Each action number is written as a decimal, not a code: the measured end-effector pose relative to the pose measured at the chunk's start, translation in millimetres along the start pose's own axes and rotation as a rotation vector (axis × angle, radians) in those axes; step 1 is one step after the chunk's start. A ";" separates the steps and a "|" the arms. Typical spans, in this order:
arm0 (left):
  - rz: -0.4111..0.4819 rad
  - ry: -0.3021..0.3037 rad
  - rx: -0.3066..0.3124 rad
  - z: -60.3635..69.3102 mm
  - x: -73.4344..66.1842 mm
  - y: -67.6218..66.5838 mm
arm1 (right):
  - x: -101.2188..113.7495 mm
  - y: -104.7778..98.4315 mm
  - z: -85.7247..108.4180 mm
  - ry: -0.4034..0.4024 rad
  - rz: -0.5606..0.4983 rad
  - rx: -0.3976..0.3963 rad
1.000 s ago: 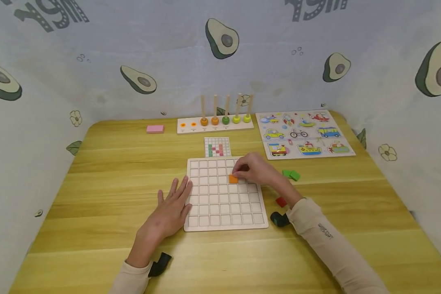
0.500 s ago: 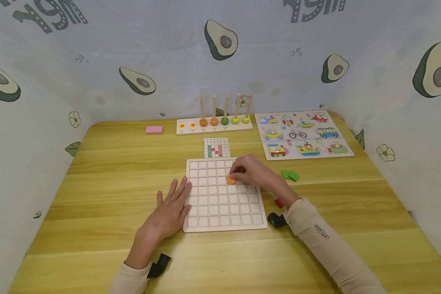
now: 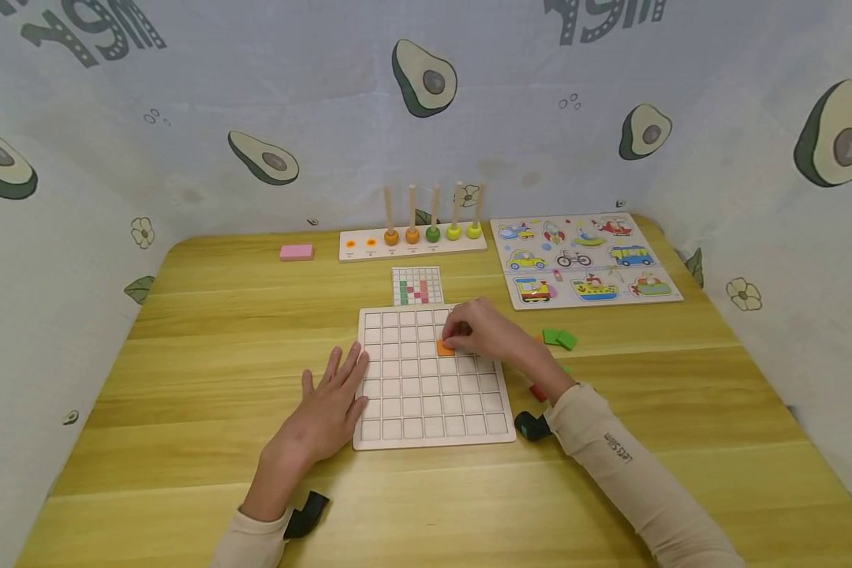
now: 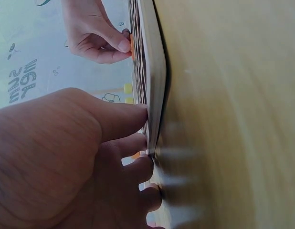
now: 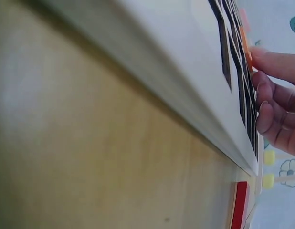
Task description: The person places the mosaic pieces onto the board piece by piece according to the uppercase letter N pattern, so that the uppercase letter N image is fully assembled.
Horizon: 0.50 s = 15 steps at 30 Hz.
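Head view: grid board point(image 3: 412, 406) on the table, orange tile point(image 3: 444, 348) on it, at 1 o'clock from its centre. Right hand point(image 3: 486, 330) pinches that tile, thumb against fingers. Left hand point(image 3: 326, 412) at the board's 9 o'clock edge, fingers spread, grasping nothing. Pattern card point(image 3: 416, 285) at 12 o'clock; red tile point(image 3: 537, 392) near 3.

Left wrist view: left thumb and fingers touch the board's edge; right hand at 11 o'clock.

Right wrist view: thumb on orange tile, 2 o'clock.

The table point(image 3: 426, 505) bears a gridded board point(image 3: 401, 386), peg stand point(image 3: 413, 247), puzzle point(image 3: 586, 264), green tiles point(image 3: 551, 337).
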<state>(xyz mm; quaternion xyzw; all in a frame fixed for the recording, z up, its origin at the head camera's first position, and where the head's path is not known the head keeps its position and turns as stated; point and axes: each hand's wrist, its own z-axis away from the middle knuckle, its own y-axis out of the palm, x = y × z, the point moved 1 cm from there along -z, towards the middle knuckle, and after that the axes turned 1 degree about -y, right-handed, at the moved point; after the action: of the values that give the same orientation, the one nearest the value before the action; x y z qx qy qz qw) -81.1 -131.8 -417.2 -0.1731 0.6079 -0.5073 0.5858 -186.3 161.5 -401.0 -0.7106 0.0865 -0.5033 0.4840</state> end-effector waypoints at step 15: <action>0.010 0.006 -0.005 0.6 0.0 -0.1 | 6.3 -12.3 6.8 0.099 -0.020 0.021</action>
<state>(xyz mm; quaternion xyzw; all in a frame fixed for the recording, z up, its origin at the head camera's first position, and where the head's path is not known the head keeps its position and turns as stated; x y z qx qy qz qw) -80.6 -132.1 -417.1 -0.1701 0.6117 -0.5034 0.5861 -182.3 168.1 -387.7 -0.6804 0.0977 -0.5436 0.4816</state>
